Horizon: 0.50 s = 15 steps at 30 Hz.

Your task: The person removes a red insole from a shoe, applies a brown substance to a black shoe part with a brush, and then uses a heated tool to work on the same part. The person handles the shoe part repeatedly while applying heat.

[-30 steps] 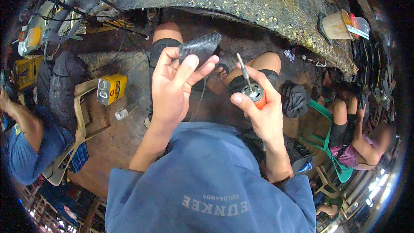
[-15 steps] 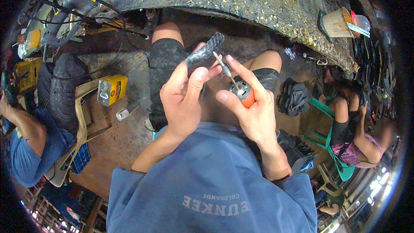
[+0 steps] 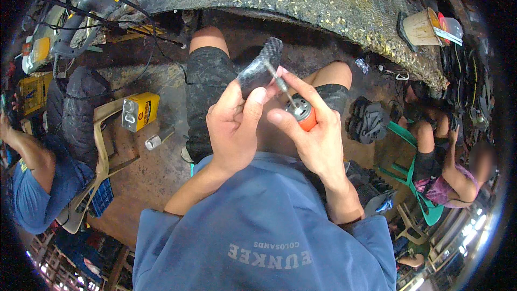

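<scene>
My left hand [image 3: 234, 126] grips a curved piece with a glossy black woven pattern, like carbon fibre [image 3: 259, 67], between thumb and fingers. Its face looks partly dusty grey. Closed round an orange-bodied handheld rotary tool [image 3: 308, 122] is my right hand [image 3: 321, 143]; the tool has a grey vented top and a slim metal spindle. My right index finger reaches along the spindle toward the piece. The spindle's tip lies over the lower right part of the piece; whether they touch I cannot tell. Both things are above my lap, between my knees.
A worn workbench [image 3: 301, 8] edges the far side. On the left are a yellow can [image 3: 141, 112], a clear cup [image 3: 153, 142], black cables and a seated person [image 3: 43, 183]. Stacked black pieces [image 3: 369, 121] and another seated person [image 3: 447, 178] are on the right.
My left hand has shifted slightly right, and the black piece has moved up and right with it, tilting a little. The right hand has moved only slightly left.
</scene>
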Motion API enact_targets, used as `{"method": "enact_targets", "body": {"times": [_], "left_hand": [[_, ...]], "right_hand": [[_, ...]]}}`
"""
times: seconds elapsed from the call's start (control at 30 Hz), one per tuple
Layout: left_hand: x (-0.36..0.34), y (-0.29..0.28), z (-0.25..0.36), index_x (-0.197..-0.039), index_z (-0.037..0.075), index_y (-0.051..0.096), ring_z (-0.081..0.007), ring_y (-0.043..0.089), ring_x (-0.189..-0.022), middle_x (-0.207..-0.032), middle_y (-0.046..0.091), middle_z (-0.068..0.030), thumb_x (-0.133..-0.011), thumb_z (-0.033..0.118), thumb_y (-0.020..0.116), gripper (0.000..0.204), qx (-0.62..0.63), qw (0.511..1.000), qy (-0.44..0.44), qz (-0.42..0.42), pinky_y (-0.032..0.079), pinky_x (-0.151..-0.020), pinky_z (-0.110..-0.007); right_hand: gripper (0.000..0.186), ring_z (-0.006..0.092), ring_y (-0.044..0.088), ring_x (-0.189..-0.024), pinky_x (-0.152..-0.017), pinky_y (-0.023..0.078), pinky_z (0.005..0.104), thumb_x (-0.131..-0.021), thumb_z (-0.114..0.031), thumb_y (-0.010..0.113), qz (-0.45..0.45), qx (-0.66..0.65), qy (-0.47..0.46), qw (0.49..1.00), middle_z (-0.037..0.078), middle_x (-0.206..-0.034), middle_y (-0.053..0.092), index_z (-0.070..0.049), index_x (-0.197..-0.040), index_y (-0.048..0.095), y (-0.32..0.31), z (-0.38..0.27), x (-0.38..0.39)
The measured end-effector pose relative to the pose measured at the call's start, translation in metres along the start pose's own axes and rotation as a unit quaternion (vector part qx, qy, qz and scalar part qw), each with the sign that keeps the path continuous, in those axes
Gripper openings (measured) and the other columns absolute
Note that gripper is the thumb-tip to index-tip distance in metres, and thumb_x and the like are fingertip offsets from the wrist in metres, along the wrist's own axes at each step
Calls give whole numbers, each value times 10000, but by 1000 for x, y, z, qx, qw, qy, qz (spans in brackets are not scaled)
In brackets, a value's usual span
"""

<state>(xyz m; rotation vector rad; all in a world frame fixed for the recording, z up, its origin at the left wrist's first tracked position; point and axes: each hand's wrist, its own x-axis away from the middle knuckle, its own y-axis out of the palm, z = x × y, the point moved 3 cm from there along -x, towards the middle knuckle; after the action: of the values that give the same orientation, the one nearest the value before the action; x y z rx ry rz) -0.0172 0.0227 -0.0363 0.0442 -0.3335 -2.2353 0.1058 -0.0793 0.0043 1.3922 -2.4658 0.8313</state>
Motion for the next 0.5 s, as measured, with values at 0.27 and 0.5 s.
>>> {"method": "enact_targets", "body": {"times": [0.27, 0.5], "left_hand": [[1, 0, -1, -1447, -96, 570, -255, 680, -1294, -1401, 691, -201, -1136, 64, 509, 356, -31, 999, 13, 2, 531, -1143, -386], [1, -1, 0, -1459, -96, 562, -251, 686, -1289, -1414, 687, -209, -1138, 70, 508, 366, -38, 999, 24, 1, 531, -1138, -377]], "right_hand": [[641, 124, 703, -982, -941, 552, 309, -898, -248, 885, 21, 21, -37, 999, 109, -1179, 804, -94, -1478, 660, 2, -3, 2], [668, 130, 725, -938, -869, 577, 320, -874, -276, 915, 18, 51, -43, 998, 113, -1085, 810, -102, -1469, 665, 4, -4, 5]]}}
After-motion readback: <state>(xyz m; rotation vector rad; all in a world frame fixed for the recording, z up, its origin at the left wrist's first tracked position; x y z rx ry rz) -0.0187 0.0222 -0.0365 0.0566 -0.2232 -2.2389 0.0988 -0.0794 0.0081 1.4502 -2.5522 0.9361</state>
